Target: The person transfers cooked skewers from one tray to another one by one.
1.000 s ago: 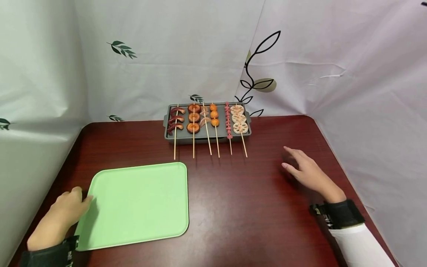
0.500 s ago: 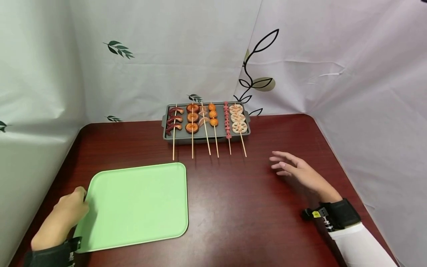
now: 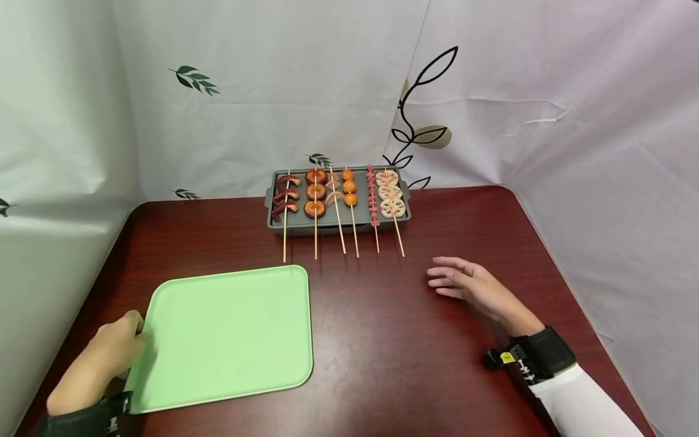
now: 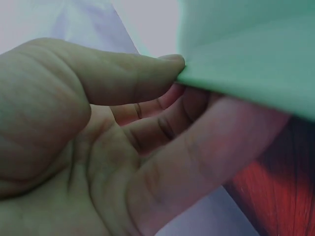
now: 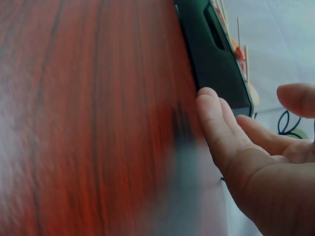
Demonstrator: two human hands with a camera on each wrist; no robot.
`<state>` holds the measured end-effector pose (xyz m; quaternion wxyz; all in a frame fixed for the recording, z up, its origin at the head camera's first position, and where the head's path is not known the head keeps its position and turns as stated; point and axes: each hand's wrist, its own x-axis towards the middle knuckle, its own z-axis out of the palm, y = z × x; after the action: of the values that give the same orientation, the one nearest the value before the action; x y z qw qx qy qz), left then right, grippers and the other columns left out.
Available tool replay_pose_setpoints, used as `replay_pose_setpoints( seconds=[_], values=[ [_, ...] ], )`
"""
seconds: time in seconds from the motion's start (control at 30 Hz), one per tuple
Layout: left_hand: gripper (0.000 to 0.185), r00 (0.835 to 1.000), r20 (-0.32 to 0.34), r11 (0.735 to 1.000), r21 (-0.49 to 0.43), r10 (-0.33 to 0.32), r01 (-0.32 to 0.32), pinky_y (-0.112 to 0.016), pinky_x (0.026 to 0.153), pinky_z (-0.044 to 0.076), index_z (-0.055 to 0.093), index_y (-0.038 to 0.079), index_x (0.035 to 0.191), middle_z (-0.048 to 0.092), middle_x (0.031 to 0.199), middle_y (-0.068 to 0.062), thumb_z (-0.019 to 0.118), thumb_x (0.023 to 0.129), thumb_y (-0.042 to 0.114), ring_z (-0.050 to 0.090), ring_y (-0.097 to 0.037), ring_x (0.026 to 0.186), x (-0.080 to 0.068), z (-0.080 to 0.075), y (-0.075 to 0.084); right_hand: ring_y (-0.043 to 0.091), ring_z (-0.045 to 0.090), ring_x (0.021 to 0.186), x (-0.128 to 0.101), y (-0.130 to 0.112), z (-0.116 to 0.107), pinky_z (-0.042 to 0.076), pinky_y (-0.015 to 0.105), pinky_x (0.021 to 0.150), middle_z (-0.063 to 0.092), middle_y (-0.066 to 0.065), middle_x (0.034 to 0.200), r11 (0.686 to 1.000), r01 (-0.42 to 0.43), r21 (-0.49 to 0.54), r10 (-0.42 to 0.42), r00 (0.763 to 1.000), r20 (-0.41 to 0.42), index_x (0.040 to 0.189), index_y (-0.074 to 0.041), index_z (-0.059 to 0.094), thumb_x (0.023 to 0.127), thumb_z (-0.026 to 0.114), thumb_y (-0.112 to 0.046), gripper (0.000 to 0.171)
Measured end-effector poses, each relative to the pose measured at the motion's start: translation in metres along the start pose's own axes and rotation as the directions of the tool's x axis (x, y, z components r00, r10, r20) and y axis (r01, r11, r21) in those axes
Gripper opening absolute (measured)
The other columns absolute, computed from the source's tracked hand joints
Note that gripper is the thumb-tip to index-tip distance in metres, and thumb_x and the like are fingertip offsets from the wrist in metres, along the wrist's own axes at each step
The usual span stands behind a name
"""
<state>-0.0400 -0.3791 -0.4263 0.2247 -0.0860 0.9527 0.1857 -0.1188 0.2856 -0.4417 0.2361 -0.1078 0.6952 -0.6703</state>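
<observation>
A light green tray (image 3: 229, 337) lies at the front left of the table. My left hand (image 3: 111, 349) grips its left edge; in the left wrist view the thumb (image 4: 133, 76) sits at the top of the rim and the fingers (image 4: 197, 152) curl underneath. My right hand (image 3: 472, 285) is over the right side of the table, fingers loosely extended, holding nothing. Beyond it, a dark grey grill pan (image 3: 360, 212) carries several skewers, among them lotus root slices (image 3: 391, 192), orange balls (image 3: 349, 188), mushrooms (image 3: 315, 192) and dark red curved pieces (image 3: 286, 195).
The dark red wooden table (image 3: 377, 340) has rounded back corners. A pale cloth (image 3: 306, 91) with leaf prints rises behind it and along both sides. Bare skewer sticks (image 3: 284, 243) stick out over the pan's front edge toward the tray.
My right hand has moved left and slightly nearer, its fingers turning to point left. My left hand has closed on the tray's edge, and the tray has shifted very slightly right.
</observation>
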Motion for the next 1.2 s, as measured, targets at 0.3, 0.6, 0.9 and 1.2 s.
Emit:
replay_pose_setpoints(
  seconds=[0.3, 0.6, 0.9, 1.2],
  values=[
    [0.011, 0.998, -0.043, 0.998, -0.027, 0.055, -0.056, -0.034, 0.05, 0.055, 0.044, -0.008, 0.103, 0.054, 0.082, -0.018, 0.051, 0.102, 0.001, 0.057, -0.025, 0.068, -0.001, 0.003, 0.016, 0.02, 0.067, 0.124, 0.007, 0.001, 0.012, 0.058, 0.032, 0.102, 0.058, 0.023, 0.144, 0.989, -0.072, 0.128, 0.07, 0.997, 0.022, 0.157, 0.015, 0.019, 0.112, 0.046, -0.017, 0.061],
    [0.018, 0.994, -0.03, 0.992, -0.064, 0.107, -0.109, -0.033, 0.048, 0.058, 0.046, -0.014, 0.11, 0.058, 0.088, -0.023, 0.05, 0.102, 0.002, 0.062, -0.021, 0.062, 0.007, 0.001, 0.034, 0.021, 0.066, 0.125, 0.013, 0.0, 0.023, 0.058, 0.031, 0.102, 0.052, 0.03, 0.147, 0.991, -0.094, 0.092, 0.09, 0.995, 0.04, 0.157, 0.014, 0.021, 0.112, 0.045, -0.02, 0.061],
    [0.028, 0.991, 0.015, 0.984, -0.12, 0.135, -0.132, -0.033, 0.049, 0.061, 0.047, -0.017, 0.117, 0.063, 0.089, -0.023, 0.057, 0.098, 0.0, 0.066, -0.019, 0.063, 0.009, 0.002, 0.048, 0.017, 0.068, 0.122, 0.015, -0.001, 0.029, 0.058, 0.031, 0.102, 0.053, 0.031, 0.146, 0.995, -0.086, 0.059, 0.082, 0.995, 0.06, 0.156, 0.013, 0.024, 0.112, 0.045, -0.021, 0.06],
    [0.026, 0.984, -0.01, 0.975, -0.134, 0.179, -0.178, -0.031, 0.049, 0.061, 0.049, -0.016, 0.118, 0.063, 0.088, -0.02, 0.058, 0.098, -0.001, 0.064, -0.019, 0.066, 0.009, 0.008, 0.058, 0.02, 0.067, 0.123, 0.017, -0.003, 0.033, 0.058, 0.031, 0.103, 0.051, 0.034, 0.147, 0.995, -0.088, 0.051, 0.085, 0.994, 0.069, 0.156, 0.012, 0.025, 0.112, 0.045, -0.021, 0.059]
  ],
)
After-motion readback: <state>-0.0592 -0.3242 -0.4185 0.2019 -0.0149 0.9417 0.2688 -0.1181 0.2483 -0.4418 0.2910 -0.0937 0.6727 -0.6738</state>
